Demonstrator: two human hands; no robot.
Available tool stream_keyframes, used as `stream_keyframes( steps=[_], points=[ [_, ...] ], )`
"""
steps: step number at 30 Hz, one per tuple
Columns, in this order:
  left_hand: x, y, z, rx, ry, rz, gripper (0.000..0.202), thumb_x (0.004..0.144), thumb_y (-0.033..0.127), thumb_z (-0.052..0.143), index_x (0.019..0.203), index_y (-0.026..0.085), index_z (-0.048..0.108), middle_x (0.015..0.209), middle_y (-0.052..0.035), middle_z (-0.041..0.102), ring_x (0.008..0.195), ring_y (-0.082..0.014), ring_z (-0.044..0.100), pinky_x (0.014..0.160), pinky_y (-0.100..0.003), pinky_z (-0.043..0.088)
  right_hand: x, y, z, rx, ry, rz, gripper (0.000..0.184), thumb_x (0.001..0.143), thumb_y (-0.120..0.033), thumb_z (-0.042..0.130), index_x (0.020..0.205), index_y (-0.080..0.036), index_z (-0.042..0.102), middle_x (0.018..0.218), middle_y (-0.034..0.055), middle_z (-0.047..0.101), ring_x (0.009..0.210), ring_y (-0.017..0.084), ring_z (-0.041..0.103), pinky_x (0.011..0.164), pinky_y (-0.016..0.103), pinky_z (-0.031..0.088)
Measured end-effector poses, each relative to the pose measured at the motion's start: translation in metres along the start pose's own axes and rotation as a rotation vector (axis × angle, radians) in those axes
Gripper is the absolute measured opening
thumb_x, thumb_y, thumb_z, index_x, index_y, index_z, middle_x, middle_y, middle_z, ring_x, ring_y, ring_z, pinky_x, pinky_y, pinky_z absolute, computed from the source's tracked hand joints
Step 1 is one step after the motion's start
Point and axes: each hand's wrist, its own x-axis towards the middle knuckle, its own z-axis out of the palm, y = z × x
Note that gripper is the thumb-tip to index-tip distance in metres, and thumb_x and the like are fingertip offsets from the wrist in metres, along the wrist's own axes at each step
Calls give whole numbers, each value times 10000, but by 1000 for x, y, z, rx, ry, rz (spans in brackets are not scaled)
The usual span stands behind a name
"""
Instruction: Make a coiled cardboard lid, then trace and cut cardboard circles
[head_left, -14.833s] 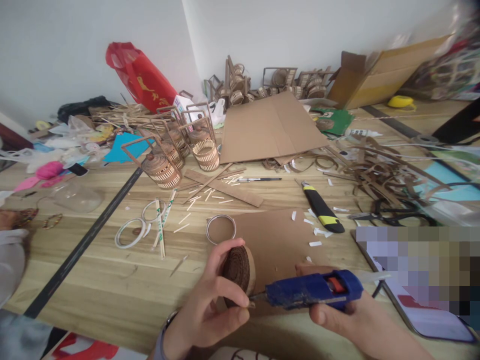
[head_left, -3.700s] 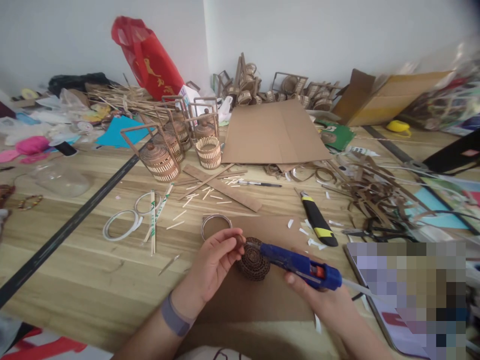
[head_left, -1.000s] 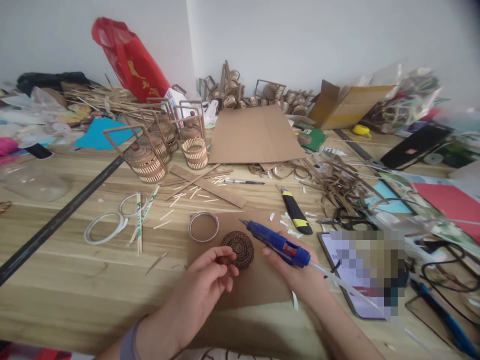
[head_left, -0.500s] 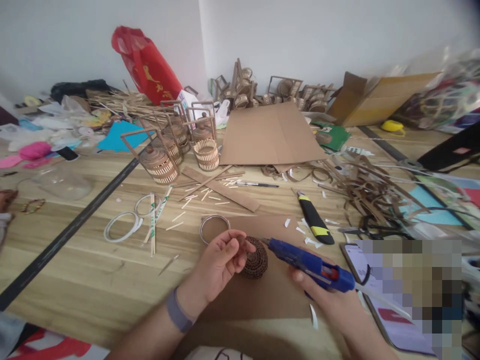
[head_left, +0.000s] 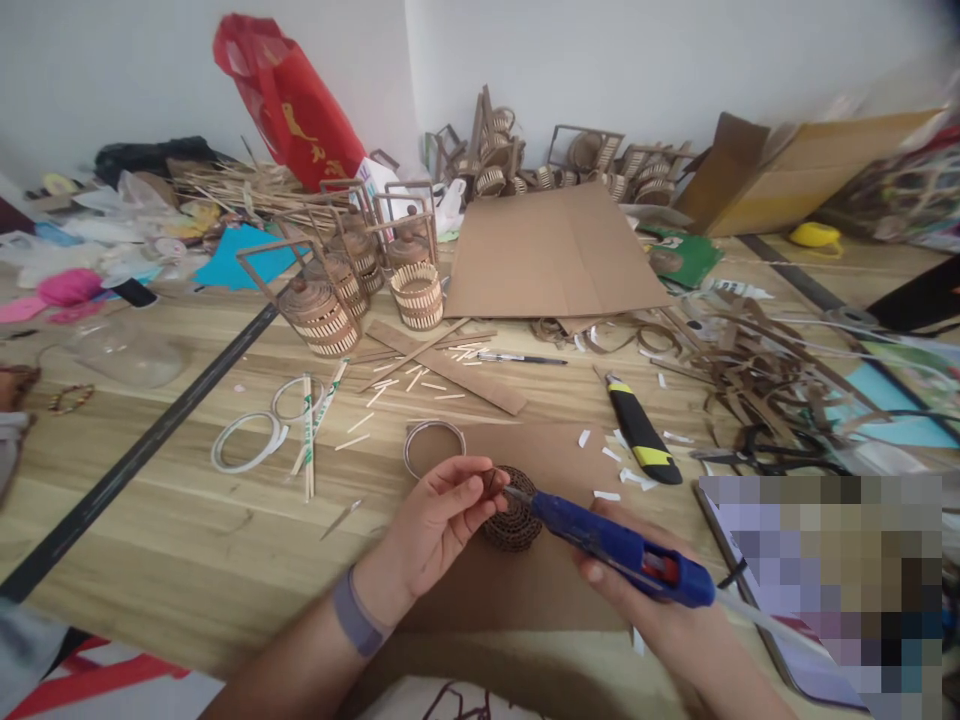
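The left hand (head_left: 435,520) has its thumb and fingers pinched close together on a small brown piece (head_left: 492,482), which is up over a round brown coil (head_left: 517,525). The right hand (head_left: 645,610) is wrapped around a blue glue gun (head_left: 592,530), and the gun's metal tip is at the small piece, touching it or just beside it. I can't tell if any glue is on it. The coil lies flat on a brown cardboard sheet (head_left: 525,600), which lies on the wooden counter (head_left: 247,540). The coil's rings are all wound up tight, so that part looks done. The small piece is in the fingers and not stuck to the coil, so I think joining them is a part not done yet. Farther back, a brown basket (head_left: 319,315) with a handle has a round lid with a little knob on top, and it looks all finished. Near it, a small basket (head_left: 417,297) has no lid on, so that one looks only partly made.
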Motion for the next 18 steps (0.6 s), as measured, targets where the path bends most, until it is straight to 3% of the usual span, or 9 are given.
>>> stream_keyframes(
  steps=[8,18],
  points=[
    [1,1,-1,-1,5,0,331,592,159,940,876,103,780,757,-33,754,619,-91,705,604,-120,579,1,-2,2,-38,1,-58,465,856,-631,640,637,-224,591,634,-1,554,568,180,513,564,312,390],
    [0,1,1,77,10,49,386,538,256,980,870,155,814,808,-25,773,660,-67,691,674,-122,560,1,-2,2,-14,-24,-68,421,859,-567,672,637,-223,570,623,-22,519,559,159,465,588,304,388]
  ],
)
